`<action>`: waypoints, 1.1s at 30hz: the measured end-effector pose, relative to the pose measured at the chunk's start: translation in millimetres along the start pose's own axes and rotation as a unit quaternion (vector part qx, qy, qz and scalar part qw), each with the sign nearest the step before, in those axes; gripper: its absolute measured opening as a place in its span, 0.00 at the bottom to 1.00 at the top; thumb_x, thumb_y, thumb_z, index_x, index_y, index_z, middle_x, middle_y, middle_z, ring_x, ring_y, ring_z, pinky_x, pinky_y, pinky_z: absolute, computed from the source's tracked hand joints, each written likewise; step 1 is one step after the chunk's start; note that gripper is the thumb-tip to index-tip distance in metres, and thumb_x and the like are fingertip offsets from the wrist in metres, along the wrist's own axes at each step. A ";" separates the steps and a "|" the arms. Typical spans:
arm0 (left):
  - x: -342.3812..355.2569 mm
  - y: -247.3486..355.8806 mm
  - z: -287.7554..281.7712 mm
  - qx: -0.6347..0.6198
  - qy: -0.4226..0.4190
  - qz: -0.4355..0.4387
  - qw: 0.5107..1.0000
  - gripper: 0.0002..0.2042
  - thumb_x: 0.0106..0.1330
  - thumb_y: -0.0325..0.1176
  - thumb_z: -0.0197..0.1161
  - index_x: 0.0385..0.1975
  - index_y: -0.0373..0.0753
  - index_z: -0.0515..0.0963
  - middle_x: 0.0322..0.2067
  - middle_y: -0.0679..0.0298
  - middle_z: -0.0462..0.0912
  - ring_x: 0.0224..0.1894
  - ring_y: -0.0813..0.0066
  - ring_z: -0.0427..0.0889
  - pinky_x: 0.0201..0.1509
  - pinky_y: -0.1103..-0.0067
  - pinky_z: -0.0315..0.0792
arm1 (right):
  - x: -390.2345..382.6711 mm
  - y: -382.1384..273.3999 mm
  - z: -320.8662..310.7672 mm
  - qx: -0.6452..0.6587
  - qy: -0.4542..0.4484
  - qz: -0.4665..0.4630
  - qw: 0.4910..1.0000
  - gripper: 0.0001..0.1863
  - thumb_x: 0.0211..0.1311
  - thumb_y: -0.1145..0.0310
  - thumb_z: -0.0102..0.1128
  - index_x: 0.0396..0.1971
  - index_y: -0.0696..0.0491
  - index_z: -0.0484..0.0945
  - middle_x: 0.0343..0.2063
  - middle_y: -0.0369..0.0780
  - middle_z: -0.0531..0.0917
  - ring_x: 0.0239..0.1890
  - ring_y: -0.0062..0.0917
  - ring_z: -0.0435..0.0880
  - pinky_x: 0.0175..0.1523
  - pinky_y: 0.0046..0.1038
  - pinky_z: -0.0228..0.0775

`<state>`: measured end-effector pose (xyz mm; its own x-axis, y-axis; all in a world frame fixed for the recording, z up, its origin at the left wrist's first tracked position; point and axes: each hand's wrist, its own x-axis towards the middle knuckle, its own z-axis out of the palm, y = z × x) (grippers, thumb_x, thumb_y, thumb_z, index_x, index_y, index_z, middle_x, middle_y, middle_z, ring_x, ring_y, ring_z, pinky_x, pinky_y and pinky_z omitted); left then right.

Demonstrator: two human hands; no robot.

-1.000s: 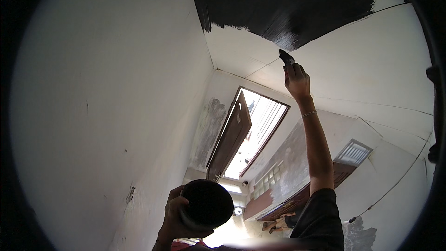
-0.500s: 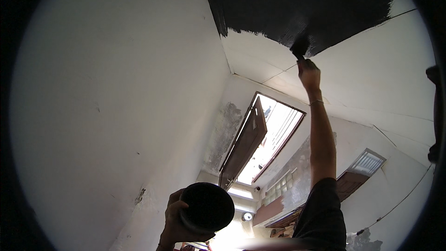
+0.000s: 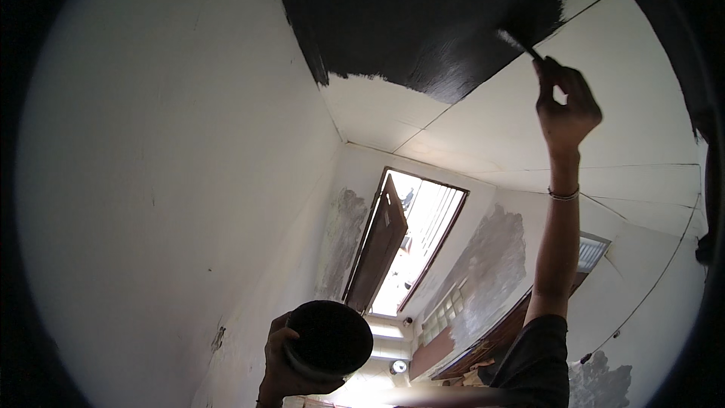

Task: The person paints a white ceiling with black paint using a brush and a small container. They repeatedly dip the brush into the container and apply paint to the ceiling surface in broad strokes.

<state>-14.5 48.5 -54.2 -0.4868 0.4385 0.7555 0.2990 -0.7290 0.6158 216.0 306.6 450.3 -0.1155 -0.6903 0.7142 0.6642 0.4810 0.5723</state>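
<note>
Overhead, black paint (image 3: 408, 15) covers part of a white ceiling panel (image 3: 483, 132), with ragged edges at its near left and right. My right hand (image 3: 566, 102) is raised high, fingers closed round the handle of a paintbrush (image 3: 524, 46). The brush's head lies against the black area close to its right edge; its bristles blend into the dark paint. Low in the view, my left hand (image 3: 279, 366) grips a round dark tub (image 3: 330, 341) by its side, thumb over the rim. The tub's inside looks black, and I cannot make out how full it is.
A long white wall (image 3: 158, 181) rises on the left. Beyond stands a doorway with a brown door (image 3: 377, 249) ajar, bright outside. Grey patches (image 3: 491, 249) mark the far wall. A thin cable (image 3: 649, 298) hangs at the right, near another dark painted strip (image 3: 657, 30).
My right hand has moved the brush rightward along the panel's seam toward the paint's right edge. The view has shifted slightly; my left hand still holds the tub low.
</note>
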 end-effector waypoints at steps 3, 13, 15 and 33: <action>3.0 -11.6 3.9 -0.061 0.007 -0.044 0.997 0.12 0.70 0.39 0.65 0.47 0.46 0.73 0.59 0.54 0.72 0.66 0.59 0.70 0.71 0.63 0.65 | 45.8 3.6 -30.0 -0.038 0.059 -0.047 0.996 0.06 0.54 0.71 0.79 0.30 0.53 0.89 0.28 0.33 0.90 0.26 0.17 0.88 0.30 0.18 0.77; 14.3 -3.1 19.5 -0.222 0.037 -0.189 0.956 0.14 0.75 0.50 0.55 0.41 0.45 0.75 0.58 0.59 0.72 0.65 0.62 0.69 0.73 0.64 0.61 | 81.4 4.2 -67.5 -0.093 0.164 -0.107 0.976 0.10 0.52 0.73 0.80 0.35 0.53 0.89 0.31 0.37 0.91 0.32 0.22 0.91 0.31 0.19 0.84; 15.6 0.0 21.7 -0.208 0.041 -0.193 0.958 0.13 0.73 0.47 0.56 0.42 0.44 0.76 0.57 0.59 0.73 0.64 0.62 0.70 0.72 0.64 0.62 | 74.4 4.4 -67.5 -0.061 0.186 -0.150 0.969 0.11 0.52 0.74 0.80 0.36 0.53 0.89 0.30 0.38 0.91 0.32 0.24 0.91 0.32 0.19 0.85; 20.4 -21.0 15.1 -0.269 0.108 -0.357 0.888 0.19 0.59 0.34 0.60 0.52 0.39 0.77 0.50 0.58 0.81 0.55 0.61 0.77 0.64 0.63 0.72 | -44.2 -18.7 23.1 -0.064 0.084 -0.153 0.983 0.04 0.58 0.80 0.71 0.31 0.59 0.84 0.32 0.44 0.85 0.34 0.31 0.89 0.34 0.24 0.86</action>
<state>-18.3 80.7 -48.3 -0.5579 0.8214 0.1183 -0.5562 -0.4759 0.6813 191.6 340.6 417.3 -0.2082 -0.8762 0.4347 0.7061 0.1729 0.6867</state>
